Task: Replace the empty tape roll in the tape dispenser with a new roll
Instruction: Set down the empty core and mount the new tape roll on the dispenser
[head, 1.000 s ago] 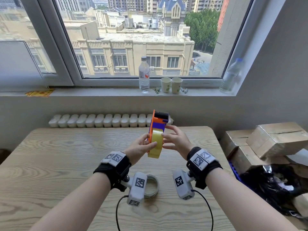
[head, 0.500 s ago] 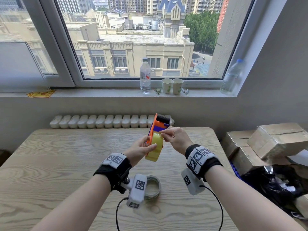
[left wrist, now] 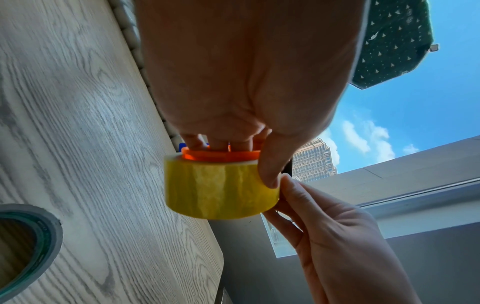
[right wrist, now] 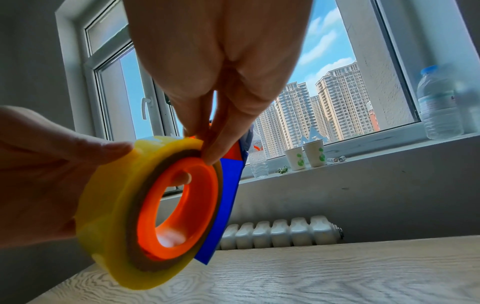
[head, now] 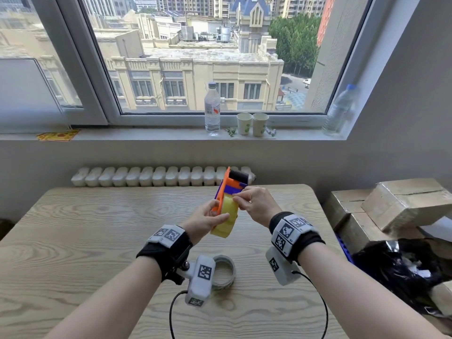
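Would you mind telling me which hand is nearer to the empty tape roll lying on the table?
Left. The left hand is above the empty tape roll; the right hand is farther right.

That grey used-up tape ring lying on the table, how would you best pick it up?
Grip the empty ring by its thin wall, coming straight down from above, with one finger inside the hole and the thumb outside. It lies flat on the table with its hole facing up, so the wall is the only edge offered. Its left side sits under the wrist camera.
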